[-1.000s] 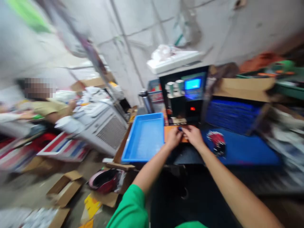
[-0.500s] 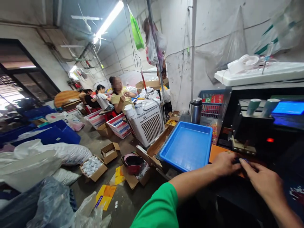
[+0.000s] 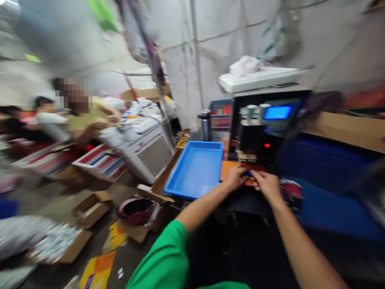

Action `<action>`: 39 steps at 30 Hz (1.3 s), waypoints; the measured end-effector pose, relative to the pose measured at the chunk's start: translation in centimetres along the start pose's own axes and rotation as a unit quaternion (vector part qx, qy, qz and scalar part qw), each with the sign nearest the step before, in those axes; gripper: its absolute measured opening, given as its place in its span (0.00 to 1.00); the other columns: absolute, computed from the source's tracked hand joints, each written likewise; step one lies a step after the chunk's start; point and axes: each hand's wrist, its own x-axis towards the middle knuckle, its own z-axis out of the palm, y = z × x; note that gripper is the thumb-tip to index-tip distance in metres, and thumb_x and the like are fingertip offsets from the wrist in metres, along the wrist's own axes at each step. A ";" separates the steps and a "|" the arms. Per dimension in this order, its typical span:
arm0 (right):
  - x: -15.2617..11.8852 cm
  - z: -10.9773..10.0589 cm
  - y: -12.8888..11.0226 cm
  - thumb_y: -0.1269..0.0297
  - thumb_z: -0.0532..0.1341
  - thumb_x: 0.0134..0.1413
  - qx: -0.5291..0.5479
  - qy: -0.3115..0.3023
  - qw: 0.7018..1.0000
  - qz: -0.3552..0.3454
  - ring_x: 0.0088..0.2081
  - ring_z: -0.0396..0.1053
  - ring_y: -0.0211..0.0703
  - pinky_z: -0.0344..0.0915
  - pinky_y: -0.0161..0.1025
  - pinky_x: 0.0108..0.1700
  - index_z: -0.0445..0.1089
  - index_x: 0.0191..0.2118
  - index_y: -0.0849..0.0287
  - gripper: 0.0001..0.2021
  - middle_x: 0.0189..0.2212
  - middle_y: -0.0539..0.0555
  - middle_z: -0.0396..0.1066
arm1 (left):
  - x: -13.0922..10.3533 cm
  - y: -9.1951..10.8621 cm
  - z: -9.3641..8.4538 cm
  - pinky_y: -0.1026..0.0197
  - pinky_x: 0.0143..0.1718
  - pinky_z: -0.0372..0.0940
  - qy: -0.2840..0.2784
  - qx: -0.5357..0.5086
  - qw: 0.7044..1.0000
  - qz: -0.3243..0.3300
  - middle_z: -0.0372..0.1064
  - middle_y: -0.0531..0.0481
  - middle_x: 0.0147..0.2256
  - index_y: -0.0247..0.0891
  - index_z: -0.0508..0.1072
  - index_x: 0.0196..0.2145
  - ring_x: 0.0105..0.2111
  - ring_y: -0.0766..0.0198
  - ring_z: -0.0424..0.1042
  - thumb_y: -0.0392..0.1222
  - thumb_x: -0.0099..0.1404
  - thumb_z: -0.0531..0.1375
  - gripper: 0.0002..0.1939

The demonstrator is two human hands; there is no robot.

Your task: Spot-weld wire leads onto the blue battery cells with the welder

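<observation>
My left hand [image 3: 235, 178] and my right hand [image 3: 267, 185] meet over the orange plate [image 3: 225, 168] in front of the black machine [image 3: 252, 138]. Between their fingertips is a small dark blue piece [image 3: 248, 173], pinched from both sides. Its shape is blurred. To the left of my hands lies a shallow blue tray [image 3: 197, 168] with nothing visible in it. The machine has a lit blue screen [image 3: 278, 112] and a red light.
Behind the tray stands a steel flask [image 3: 205, 125]. A white cooler [image 3: 150, 154] and cardboard boxes [image 3: 92, 210] are to the left, where people sit. On the right is a dark blue surface [image 3: 333, 204] beside a red bundle [image 3: 291, 192].
The camera view has swung to the right, so the tray and machine sit further left in the picture. Both hands remain together at the orange plate with the small blue piece.
</observation>
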 end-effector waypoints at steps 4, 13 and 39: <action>1.1 0.2 -1.4 0.43 0.64 0.41 0.129 0.012 0.991 0.042 0.17 0.64 0.36 0.61 0.32 0.15 0.75 0.29 0.64 0.24 0.21 0.55 0.72 | 1.8 -1.1 -0.2 0.59 0.40 0.64 0.060 -0.047 0.997 0.018 0.68 0.47 0.36 0.36 0.73 0.41 0.36 0.61 0.68 0.35 0.60 0.63 0.10; 2.5 -4.9 2.9 0.48 0.63 0.48 0.170 0.161 0.972 -0.020 0.22 0.70 0.39 0.70 0.35 0.24 0.74 0.47 0.67 0.27 0.25 0.52 0.73 | 3.1 -1.0 -1.1 0.61 0.32 0.59 0.046 -0.036 0.998 -0.005 0.64 0.53 0.26 0.39 0.63 0.26 0.28 0.64 0.64 0.47 0.62 0.58 0.12; 9.4 -19.9 -0.3 0.62 0.50 0.70 -0.476 0.320 0.819 0.034 0.42 0.73 0.50 0.68 0.42 0.45 0.66 0.63 0.58 0.20 0.48 0.64 0.70 | 4.7 -1.0 -2.0 0.60 0.31 0.61 0.010 -0.039 0.999 -0.033 0.72 0.50 0.27 0.40 0.69 0.27 0.28 0.60 0.69 0.59 0.60 0.58 0.18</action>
